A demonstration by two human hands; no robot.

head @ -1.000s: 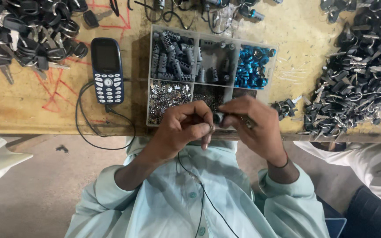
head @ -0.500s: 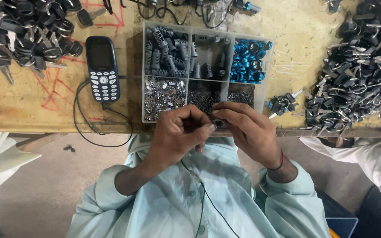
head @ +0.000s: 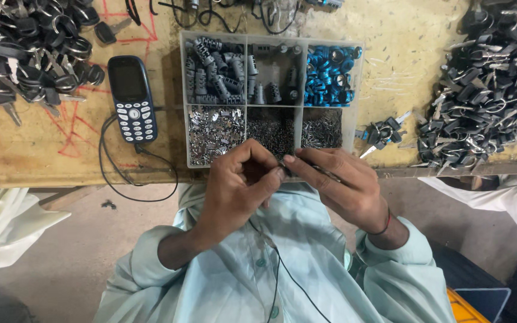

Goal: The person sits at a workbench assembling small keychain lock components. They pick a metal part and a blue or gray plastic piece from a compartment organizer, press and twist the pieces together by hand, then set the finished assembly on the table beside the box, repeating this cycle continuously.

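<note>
My left hand point(head: 237, 188) and my right hand point(head: 339, 188) meet fingertip to fingertip just in front of the table's front edge, over my light blue shirt. My left thumb and fingers pinch a small dark part point(head: 283, 167). My right hand grips a thin metal tool point(head: 324, 174) that lies along its fingers, with its tip at the part. Most of the part is hidden by my fingers. Right behind my hands stands a clear compartment box point(head: 182, 101) with grey cylinders, blue rings point(head: 330, 75) and small silver and dark bits.
A dark blue keypad phone point(head: 133, 98) with a black cable point(head: 139, 179) lies left of the box. Piles of black-headed keys lie at the far left point(head: 25, 48) and the right point(head: 486, 90), with a small bunch point(head: 381, 131) between. Other people's white sleeves show at the left point(head: 1, 221) and right point(head: 504, 191).
My hands have stayed together on the part, with only small finger shifts. The view has tilted a little, so the table sits slightly differently in the frame.
</note>
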